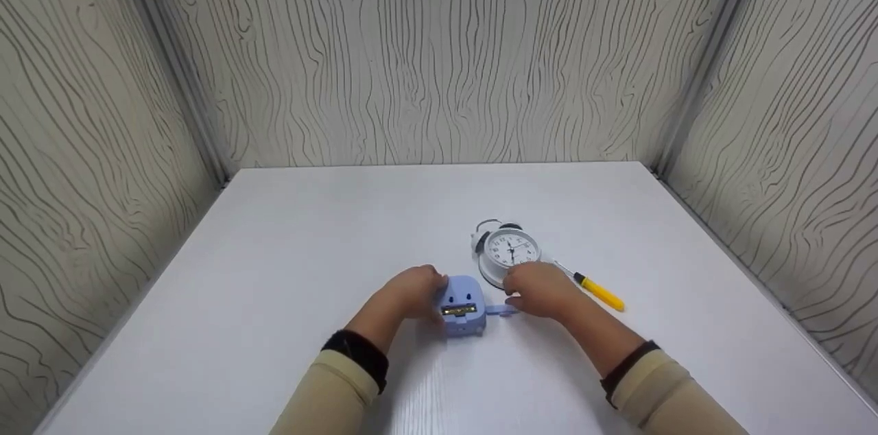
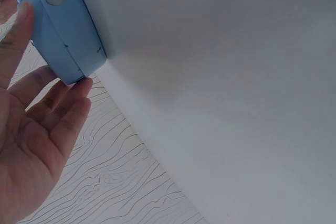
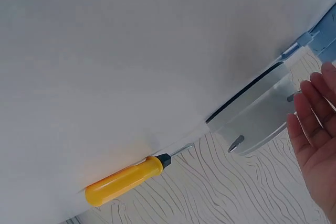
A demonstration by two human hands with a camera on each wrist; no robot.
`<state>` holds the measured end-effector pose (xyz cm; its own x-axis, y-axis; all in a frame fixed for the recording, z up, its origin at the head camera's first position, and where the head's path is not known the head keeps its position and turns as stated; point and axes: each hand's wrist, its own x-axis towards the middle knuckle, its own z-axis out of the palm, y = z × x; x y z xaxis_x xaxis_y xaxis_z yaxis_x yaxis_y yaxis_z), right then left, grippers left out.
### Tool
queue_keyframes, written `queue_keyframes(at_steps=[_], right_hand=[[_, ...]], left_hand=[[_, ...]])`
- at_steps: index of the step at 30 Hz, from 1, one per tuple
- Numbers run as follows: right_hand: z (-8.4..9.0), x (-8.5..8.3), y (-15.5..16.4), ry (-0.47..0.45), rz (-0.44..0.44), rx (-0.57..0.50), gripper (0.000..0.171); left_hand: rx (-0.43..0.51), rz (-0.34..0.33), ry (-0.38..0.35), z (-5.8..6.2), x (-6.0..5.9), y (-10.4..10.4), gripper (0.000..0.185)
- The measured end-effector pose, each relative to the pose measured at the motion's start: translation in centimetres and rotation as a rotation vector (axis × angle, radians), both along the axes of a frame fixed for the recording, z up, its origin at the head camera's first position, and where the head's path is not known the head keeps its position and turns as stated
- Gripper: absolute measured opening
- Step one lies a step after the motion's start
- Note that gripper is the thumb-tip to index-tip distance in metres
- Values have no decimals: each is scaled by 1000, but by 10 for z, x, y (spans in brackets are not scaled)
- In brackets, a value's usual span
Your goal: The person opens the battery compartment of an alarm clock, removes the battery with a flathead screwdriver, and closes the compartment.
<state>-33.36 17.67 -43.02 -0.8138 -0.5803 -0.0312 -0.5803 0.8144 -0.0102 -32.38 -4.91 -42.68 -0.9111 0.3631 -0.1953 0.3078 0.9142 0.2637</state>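
A small light-blue clock [image 1: 461, 311] lies on the white table [image 1: 302, 250] with a battery showing in its open back. My left hand [image 1: 410, 294] holds its left side; in the left wrist view the thumb and fingertips [image 2: 79, 90] pinch the blue casing [image 2: 58, 24]. My right hand [image 1: 542, 292] hovers just right of it with straight, relaxed fingers [image 3: 315, 108] and holds nothing. A small blue cover piece [image 1: 506, 311] lies on the table under that hand's fingertips.
A white twin-bell alarm clock [image 1: 511, 248] lies face up just behind the right hand, also seen in the right wrist view [image 3: 257, 114]. A yellow-handled screwdriver [image 1: 600, 291] [image 3: 126, 179] lies to its right. Wood-grain walls enclose the table on three sides.
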Motion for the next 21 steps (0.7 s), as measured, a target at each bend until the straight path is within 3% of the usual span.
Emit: queue_keyframes(at_steps=[4, 10, 21], right_hand=[[5, -2, 8, -43, -71, -65, 12], [10, -7, 21, 1, -73, -152, 5], [19, -14, 45, -51, -253, -188, 7]], left_hand=[[-7, -10, 2, 1, 1, 0, 74], [-44, -45, 36, 1, 2, -1, 74], [-32, -34, 27, -1, 1, 0, 74]])
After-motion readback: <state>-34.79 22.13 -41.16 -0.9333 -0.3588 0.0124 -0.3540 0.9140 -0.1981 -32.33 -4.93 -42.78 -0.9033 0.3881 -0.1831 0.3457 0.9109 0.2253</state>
